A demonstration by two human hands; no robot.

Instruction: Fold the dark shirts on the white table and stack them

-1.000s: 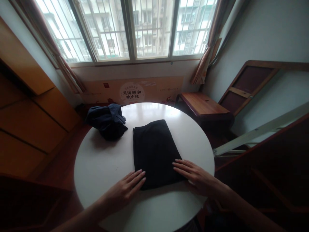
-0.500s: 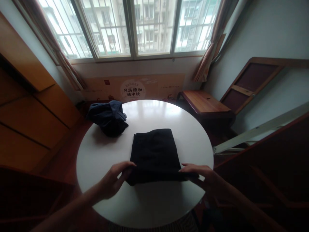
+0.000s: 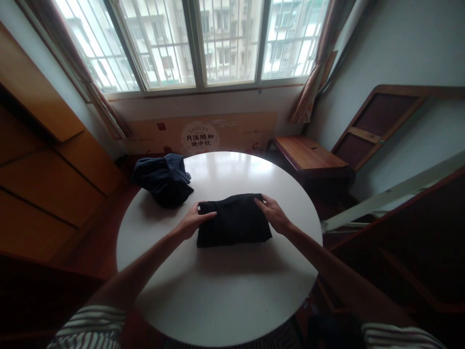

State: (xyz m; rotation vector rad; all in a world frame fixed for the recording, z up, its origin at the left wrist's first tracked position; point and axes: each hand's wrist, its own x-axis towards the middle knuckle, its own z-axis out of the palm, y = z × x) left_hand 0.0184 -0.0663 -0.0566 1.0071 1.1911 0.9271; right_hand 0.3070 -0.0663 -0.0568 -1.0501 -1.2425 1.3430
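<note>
A black garment [image 3: 234, 222], folded into a flat rectangle, lies on the middle of the white round table [image 3: 218, 300]. My left hand [image 3: 194, 219] grips its far left corner, thumb on top and fingers behind the edge. At the far right corner, my right hand [image 3: 273, 212] holds the cloth in the same way. Which kind of garment it is, I cannot tell from the folds. A crumpled heap of dark blue and black clothes [image 3: 163, 179] sits at the table's far left, apart from both hands.
Beyond the table stands a low wooden bench [image 3: 308, 155] on the right. A printed cardboard panel [image 3: 250, 128] leans under the barred window [image 3: 228, 43]. Wooden cabinets [image 3: 43, 184] line the left side, and a pale slanted beam [image 3: 385, 198] runs along the right.
Both hands have carried the garment's near edge away from me onto its far edge. The black rectangle is now about half as deep. The clothes heap has stayed put.
</note>
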